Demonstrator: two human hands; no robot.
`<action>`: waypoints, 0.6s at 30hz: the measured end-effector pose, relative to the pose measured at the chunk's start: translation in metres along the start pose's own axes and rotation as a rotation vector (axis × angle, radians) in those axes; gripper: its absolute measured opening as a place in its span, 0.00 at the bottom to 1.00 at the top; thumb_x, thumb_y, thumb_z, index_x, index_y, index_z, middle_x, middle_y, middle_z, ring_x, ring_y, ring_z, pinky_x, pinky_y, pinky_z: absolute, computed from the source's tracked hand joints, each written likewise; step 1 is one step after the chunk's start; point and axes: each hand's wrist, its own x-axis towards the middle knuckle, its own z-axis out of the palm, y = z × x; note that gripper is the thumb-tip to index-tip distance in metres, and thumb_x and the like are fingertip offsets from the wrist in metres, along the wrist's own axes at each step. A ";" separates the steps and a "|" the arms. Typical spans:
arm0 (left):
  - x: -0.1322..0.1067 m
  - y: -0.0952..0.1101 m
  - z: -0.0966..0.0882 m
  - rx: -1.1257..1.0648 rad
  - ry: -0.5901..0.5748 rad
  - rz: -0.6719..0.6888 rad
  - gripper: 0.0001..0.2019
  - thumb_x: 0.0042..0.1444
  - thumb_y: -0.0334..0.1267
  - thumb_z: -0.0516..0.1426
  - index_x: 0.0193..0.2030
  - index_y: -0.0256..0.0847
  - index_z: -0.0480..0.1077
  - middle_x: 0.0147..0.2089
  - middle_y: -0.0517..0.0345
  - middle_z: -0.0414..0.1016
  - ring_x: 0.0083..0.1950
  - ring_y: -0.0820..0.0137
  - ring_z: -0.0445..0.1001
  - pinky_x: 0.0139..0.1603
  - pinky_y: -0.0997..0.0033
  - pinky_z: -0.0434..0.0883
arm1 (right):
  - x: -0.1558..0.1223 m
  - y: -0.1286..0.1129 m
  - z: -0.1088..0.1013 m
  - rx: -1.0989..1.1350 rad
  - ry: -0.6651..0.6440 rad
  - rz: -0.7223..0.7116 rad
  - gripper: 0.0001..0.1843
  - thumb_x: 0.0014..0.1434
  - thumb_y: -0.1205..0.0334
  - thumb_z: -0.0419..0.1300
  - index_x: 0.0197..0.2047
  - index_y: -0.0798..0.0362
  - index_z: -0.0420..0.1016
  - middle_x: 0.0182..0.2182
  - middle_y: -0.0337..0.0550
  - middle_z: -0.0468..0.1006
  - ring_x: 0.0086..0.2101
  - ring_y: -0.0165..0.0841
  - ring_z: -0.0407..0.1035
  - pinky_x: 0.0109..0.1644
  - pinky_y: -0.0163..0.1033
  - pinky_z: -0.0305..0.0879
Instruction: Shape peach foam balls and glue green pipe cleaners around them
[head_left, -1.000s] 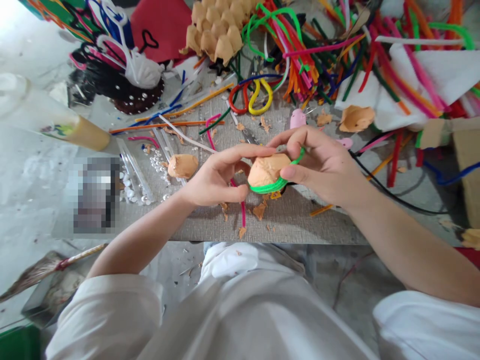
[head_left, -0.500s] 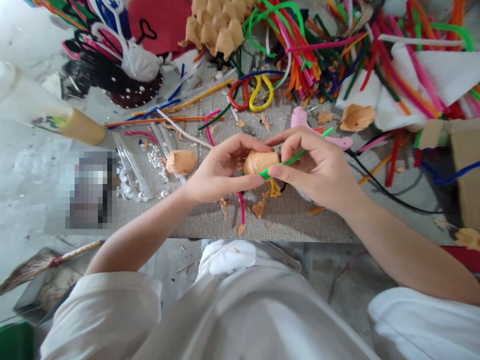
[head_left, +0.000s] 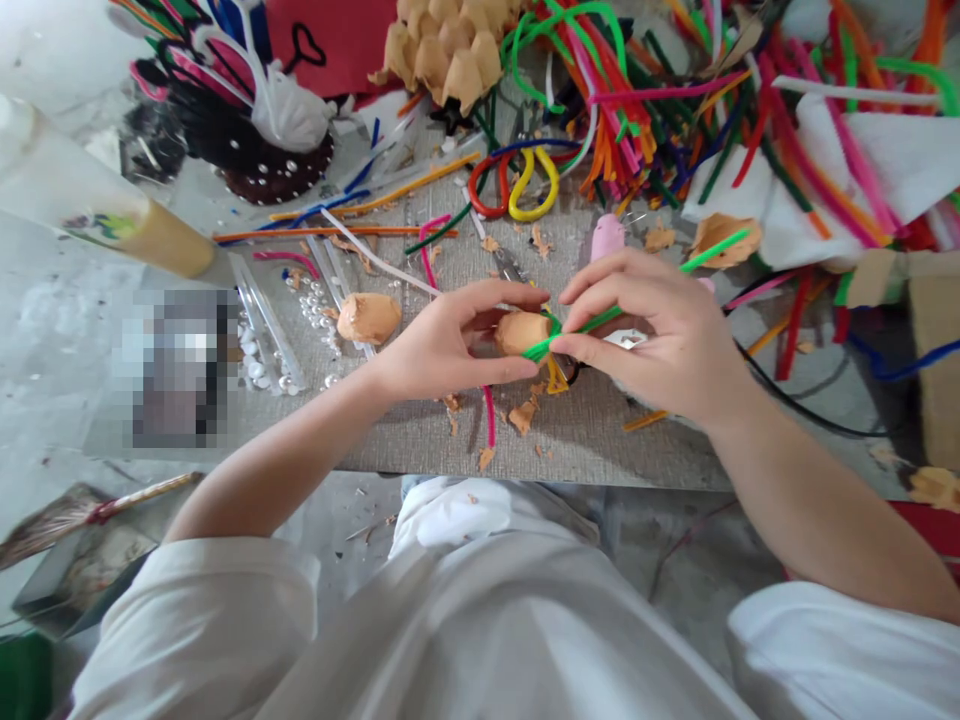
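My left hand [head_left: 442, 340] curves its fingers and thumb around a tan egg-carton cup [head_left: 520, 332] above the table's front part. A bright green pipe cleaner [head_left: 716, 249] is pinched in my right hand [head_left: 660, 330], and its near end crosses the cup's right rim by my left thumb. The far end points up and right. Just past my right hand, a pink glue gun [head_left: 607, 237] is partly covered. Scissors with yellow [head_left: 534, 188] and red handles lie behind the hands. Another carton cup [head_left: 369, 317] rests to the left.
Pearl beads [head_left: 319, 310] and clear glue sticks [head_left: 268, 325] lie on the left near a glue bottle [head_left: 135, 225]. A black and white pipe-cleaner piece [head_left: 289, 110] stands behind. Bundled pipe cleaners [head_left: 611, 120] and an egg carton [head_left: 450, 50] fill the back. A black cable [head_left: 817, 415] runs at right.
My right hand has drawn slightly right and back, and more of the green pipe cleaner sticks out beyond it. My left hand stays around the cup. The whole view has shifted slightly.
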 end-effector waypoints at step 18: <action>0.001 0.001 -0.005 0.189 0.344 0.030 0.25 0.51 0.37 0.69 0.57 0.35 0.76 0.57 0.49 0.83 0.55 0.66 0.83 0.58 0.68 0.82 | -0.020 -0.022 -0.019 -0.609 0.013 -0.643 0.11 0.59 0.67 0.71 0.44 0.50 0.78 0.48 0.44 0.87 0.41 0.35 0.83 0.47 0.39 0.81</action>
